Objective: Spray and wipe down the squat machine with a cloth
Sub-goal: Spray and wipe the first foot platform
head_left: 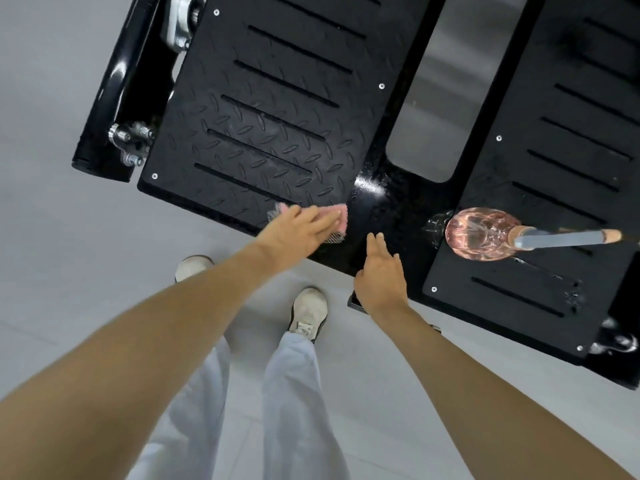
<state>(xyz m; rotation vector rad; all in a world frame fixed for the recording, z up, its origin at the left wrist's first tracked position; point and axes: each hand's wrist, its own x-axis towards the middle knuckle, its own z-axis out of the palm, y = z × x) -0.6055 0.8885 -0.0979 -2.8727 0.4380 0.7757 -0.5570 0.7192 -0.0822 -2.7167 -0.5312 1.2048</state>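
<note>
The squat machine's black foot platform [263,126] fills the upper half of the head view, with two ribbed plates and a glossy middle bar [388,209]. My left hand [298,230] presses flat on a pink cloth [337,216] at the near edge of the left plate. Over the middle bar, my right hand [379,278] has its fingers straight and holds nothing. A clear spray bottle of pinkish liquid [481,233] stands on the right plate [540,202], its grey nozzle pointing right.
Pale grey floor [69,254] lies to the left and below. My legs and white shoes [308,313] stand right at the platform's near edge. The black frame with chrome bolts [128,140] sits at the machine's left side.
</note>
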